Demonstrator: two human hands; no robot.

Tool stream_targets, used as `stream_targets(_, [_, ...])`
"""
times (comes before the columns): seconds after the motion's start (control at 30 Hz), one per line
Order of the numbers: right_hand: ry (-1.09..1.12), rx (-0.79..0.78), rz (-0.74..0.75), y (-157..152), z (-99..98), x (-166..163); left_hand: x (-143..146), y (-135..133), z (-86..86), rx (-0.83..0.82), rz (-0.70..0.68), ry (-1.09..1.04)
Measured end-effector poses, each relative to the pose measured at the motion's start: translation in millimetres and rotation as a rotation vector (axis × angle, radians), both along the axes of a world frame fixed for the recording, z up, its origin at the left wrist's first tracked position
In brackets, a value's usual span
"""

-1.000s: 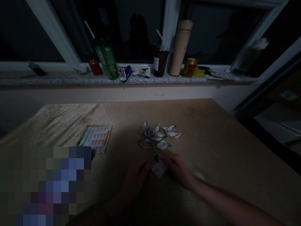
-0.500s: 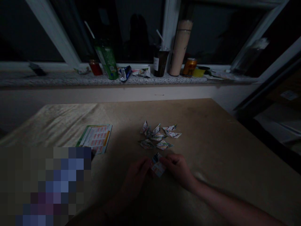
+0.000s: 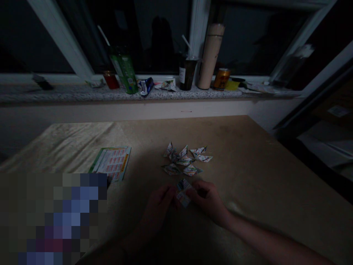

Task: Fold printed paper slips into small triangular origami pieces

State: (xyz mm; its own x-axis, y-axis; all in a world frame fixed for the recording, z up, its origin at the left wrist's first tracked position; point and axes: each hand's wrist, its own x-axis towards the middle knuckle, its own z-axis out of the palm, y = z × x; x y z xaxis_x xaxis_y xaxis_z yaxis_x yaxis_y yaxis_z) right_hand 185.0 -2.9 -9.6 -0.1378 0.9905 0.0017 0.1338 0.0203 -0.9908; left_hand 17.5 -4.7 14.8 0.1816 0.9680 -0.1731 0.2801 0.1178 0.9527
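Observation:
A small folded square of printed paper (image 3: 183, 194) is held between my two hands, low over the table. My left hand (image 3: 162, 200) pinches its left corner between thumb and fingers. On the opposite side, my right hand (image 3: 205, 195) grips the right edge, its thumb lying on top of the paper. Just beyond are several folded paper pieces (image 3: 185, 161) with pointed ends, made from similar printed paper and grouped close together. The dim light hides the finer folds and my left fingertips.
A printed sheet (image 3: 113, 162) lies on the tabletop (image 3: 234, 147) to the left, beside a pixelated patch. Along the stone windowsill (image 3: 154, 95) stand a green bottle (image 3: 125, 73), a dark drink cup (image 3: 187, 73) with a straw, a tall pale flask (image 3: 211, 55) and an orange can (image 3: 221, 79).
My right thumb and fingers have shifted slightly on the paper, so more of its upper part shows. Both hands keep their hold, and the folded pieces stay put.

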Motion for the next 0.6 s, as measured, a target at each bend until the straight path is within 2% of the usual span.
stream_targets(0.23, [-0.153,0.179,-0.115,-1.3,5.9,0.9,4.3,-4.4,-3.6,0.073,0.026,-0.114])
stream_targets(0.47, [-0.125,0.226,-0.001,1.0,6.6,-1.3,1.7,-6.0,-9.9,0.121,-0.091,-0.107])
stream_targets(0.6, [-0.102,0.239,0.057,1.2,6.0,-0.4,1.4,-7.4,-11.8,0.136,-0.088,-0.125])
